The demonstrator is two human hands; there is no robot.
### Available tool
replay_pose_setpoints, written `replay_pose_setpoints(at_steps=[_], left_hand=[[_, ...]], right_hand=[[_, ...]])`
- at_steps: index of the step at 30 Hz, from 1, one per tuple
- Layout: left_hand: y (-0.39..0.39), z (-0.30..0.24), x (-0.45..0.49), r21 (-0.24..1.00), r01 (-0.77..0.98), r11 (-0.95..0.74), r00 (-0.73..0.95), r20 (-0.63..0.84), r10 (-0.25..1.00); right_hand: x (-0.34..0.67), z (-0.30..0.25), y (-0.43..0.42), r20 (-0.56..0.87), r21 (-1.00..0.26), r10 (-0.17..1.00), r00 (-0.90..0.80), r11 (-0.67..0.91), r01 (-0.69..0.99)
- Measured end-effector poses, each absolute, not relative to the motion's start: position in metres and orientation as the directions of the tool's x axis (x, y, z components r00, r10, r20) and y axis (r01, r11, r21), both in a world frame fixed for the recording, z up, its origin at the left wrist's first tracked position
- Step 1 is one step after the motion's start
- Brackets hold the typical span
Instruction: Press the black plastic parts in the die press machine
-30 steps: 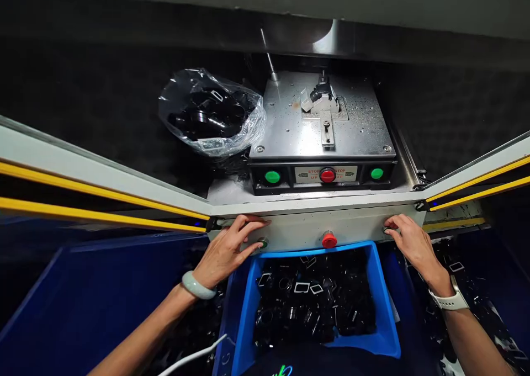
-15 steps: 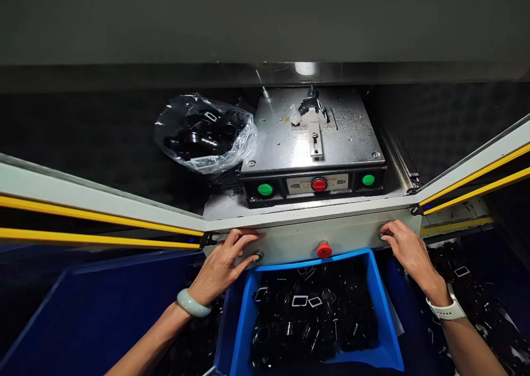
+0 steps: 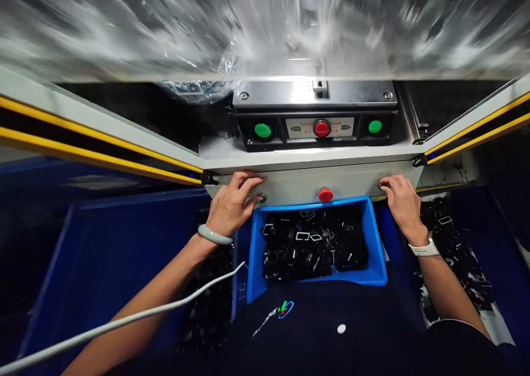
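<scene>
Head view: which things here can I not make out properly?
- Metal plate: head view, only its front edge shows; a blurred shiny panel covers the rest.
- Plastic bag: same panel hides most.
- Two front buttons: left hand and right hand partly cover them.
- Label text: too small.

The left grip [image 3: 232, 207] lies spread on the white front panel [image 3: 290, 180], thumb by a small green button [image 3: 260, 199]; the right grip [image 3: 399, 202] covers the panel's right end. Between them sits a red button [image 3: 326, 194], above a blue bin [image 3: 377, 254] of black parts [image 3: 314, 249].
</scene>
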State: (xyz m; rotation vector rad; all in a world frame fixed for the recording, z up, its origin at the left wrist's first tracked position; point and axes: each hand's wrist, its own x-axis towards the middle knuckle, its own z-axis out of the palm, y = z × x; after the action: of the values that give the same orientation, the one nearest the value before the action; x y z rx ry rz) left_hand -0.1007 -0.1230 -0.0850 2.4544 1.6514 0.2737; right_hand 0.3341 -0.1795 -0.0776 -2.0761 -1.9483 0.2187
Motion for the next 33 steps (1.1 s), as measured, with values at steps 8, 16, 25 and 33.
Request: replay_pose_setpoints(at_steps=[8, 16, 25, 33], left_hand=[[-0.138, -0.097, -0.046, 0.551, 0.572, -0.608, 0.73, -0.004, 0.684], [-0.144, -0.15, 0.03, 0.501, 0.362, -0.786, 0.929, -0.267, 0.257], [-0.165, -0.146, 0.018, 0.39, 0.393, -0.833, 0.915, -0.255, 0.312], [-0.16, -0.114, -0.003, 0.811, 0.476, -0.34, 0.773, -0.202, 0.601]], right_hand=[[0.24, -0.11, -0.216, -0.366, -0.197, 0.858, -0.361, 0.308, 0.931], [0.235, -0.137, -0.215, -0.431, -0.16, 0.835, -0.342, 0.302, 0.94], [0.264, -0.109, -0.22, -0.261, -0.756, 0.953, -0.155, -0.102, 0.647], [0.263, -0.101, -0.214, -0.401, -0.916, 0.906, -0.138, -0.401, 0.022]])
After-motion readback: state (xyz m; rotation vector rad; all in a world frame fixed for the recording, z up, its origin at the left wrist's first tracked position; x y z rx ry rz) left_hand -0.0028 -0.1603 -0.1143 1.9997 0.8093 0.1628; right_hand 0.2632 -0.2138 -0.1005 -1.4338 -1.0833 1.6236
